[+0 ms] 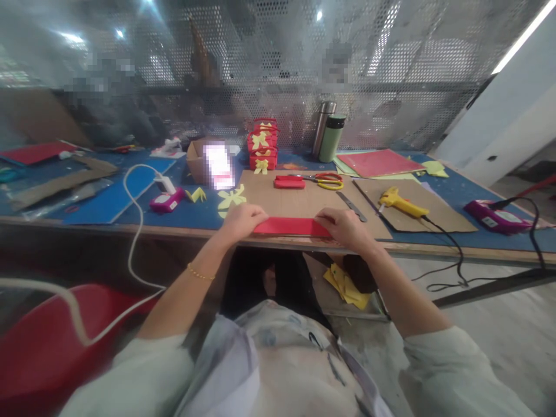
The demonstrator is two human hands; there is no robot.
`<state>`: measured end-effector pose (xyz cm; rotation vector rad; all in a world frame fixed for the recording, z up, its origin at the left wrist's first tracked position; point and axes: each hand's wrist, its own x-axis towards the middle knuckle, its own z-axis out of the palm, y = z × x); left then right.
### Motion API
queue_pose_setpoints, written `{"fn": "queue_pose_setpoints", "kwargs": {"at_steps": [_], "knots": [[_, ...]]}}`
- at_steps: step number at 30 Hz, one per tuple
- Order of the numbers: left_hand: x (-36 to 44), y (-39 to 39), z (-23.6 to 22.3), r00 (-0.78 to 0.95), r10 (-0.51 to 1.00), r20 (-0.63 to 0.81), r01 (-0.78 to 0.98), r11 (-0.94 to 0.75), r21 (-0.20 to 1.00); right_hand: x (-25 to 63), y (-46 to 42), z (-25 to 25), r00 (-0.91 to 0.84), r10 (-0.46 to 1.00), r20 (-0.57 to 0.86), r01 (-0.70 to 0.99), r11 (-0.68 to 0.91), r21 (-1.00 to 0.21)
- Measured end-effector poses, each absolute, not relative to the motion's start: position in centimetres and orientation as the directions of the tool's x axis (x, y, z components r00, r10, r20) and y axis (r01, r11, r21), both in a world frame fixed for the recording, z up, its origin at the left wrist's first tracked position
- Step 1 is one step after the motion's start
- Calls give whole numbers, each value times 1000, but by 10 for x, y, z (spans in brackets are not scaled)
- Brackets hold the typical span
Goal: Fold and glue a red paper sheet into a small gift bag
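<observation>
A flat red strip (292, 226), looking like paper or felt, lies along the front edge of the cardboard sheet (260, 188). My left hand (244, 221) pinches its left end, and my right hand (345, 227) pinches the right end, so the strip is stretched between them. Just beyond it rests a small folded red piece (289, 182). Behind that lie scissors (329, 180) with red and yellow handles. A grey blade-like strip (351, 207) is on the cardboard near my right hand. Yellow cut-out petals (232, 198) sit past my left hand.
A yellow glue gun (403, 202) with a trailing cord lies on cardboard at right. Red boxes with yellow bows (262, 147) are stacked at the back, left of a green bottle (332, 139). A white cable (138, 231) hangs over the table's front edge from a purple power strip (166, 200).
</observation>
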<state>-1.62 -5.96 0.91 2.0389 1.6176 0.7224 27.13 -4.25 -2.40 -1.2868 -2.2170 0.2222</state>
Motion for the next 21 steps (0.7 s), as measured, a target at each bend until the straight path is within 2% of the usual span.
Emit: {"fn": "queue_pose_setpoints", "kwargs": {"at_steps": [3,5,7,10,12,14,16,18,19,21], "knots": [[-8,-48,9,191,967,169,893,-243,378,268,-44,-23,-327,848,417,908,405,-110],[-4,-47,9,199,968,153,933,-235,271,262,-49,-23,-334,824,458,925,380,-9],[-3,-50,10,203,970,137,946,-230,230,250,-56,-25,-411,766,494,882,472,1],[-2,-56,11,214,969,124,957,-234,173,224,-67,-35,-587,643,492,725,688,-35],[3,-61,11,231,954,192,968,-244,51,208,-72,-43,-650,606,459,662,748,-50],[11,-68,6,267,912,311,964,-254,-80,197,-75,-50,-643,617,453,666,743,-67],[20,-77,-4,343,868,358,939,-334,-89,194,-75,-54,-631,631,451,672,735,-89],[26,-84,-18,486,795,362,838,-542,66,196,-74,-56,-630,637,445,665,738,-114],[27,-86,-26,515,775,367,793,-593,138,197,-74,-56,-631,640,439,662,739,-125],[27,-88,-42,485,776,404,778,-594,207,198,-72,-55,-634,646,425,657,740,-144]]}}
